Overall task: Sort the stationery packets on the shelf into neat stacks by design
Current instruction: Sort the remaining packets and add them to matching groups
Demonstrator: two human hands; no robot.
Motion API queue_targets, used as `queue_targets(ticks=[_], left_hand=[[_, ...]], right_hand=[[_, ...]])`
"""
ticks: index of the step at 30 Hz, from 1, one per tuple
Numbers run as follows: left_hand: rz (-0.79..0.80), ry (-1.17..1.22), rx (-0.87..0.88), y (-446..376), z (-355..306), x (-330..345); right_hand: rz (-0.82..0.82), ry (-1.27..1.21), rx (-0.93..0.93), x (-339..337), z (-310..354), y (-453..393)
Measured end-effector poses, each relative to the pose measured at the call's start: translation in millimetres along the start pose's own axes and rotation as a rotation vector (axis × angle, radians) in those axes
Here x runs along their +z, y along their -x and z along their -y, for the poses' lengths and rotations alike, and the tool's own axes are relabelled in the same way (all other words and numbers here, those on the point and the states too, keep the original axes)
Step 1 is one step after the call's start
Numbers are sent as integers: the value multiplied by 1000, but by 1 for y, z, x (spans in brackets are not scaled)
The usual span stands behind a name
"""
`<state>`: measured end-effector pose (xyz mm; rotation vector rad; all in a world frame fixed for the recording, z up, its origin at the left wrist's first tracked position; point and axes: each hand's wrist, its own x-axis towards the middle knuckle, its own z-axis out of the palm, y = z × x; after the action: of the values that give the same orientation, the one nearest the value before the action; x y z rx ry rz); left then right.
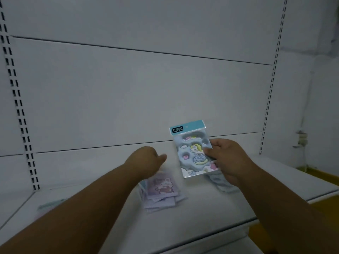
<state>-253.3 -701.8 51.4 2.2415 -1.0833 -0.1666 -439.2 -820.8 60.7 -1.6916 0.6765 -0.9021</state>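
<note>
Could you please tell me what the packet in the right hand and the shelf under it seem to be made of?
The blue unicorn packet looks like a glossy clear plastic sleeve with a teal card header: its edges catch the light. The puffy shapes inside may be foam or soft plastic; unclear. The shelf appears to be painted sheet metal, matt white, with slotted uprights.

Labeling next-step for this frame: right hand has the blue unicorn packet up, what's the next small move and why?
Probably lower the blue unicorn packet, held in the right hand, onto the bluish packets lying just under that hand. Their colour seems to match, though they are blurred; the purple pile under the left hand shows a different design.
</note>
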Motion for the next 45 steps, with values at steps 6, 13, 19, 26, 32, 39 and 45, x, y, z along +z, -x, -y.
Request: queue_targets(ticks=[6, 13, 19, 26, 32, 39, 45], left_hand=[[-6, 702, -176, -27, -72, 46], [69, 393, -302, -63, -116, 117], [47, -107, -248, -72, -117, 143], [-205, -346, -35, -42, -94, 106], [-413, -398, -78, 55, -8, 9], [-534, -467, -315, 219, 144, -112], [-513, -508, -449, 320, 249, -191]], right_hand=[[125, 290, 23, -49, -14, -37], [167, 948, 14, -93, -60, -79], [173, 1067, -83, -98, -85, -81], [76, 860, -532, -57, -29, -66], [238, 780, -804, 51, 44, -9], [408, 649, -963, 222, 108, 125], [487, 679, -972, 347, 148, 212]])
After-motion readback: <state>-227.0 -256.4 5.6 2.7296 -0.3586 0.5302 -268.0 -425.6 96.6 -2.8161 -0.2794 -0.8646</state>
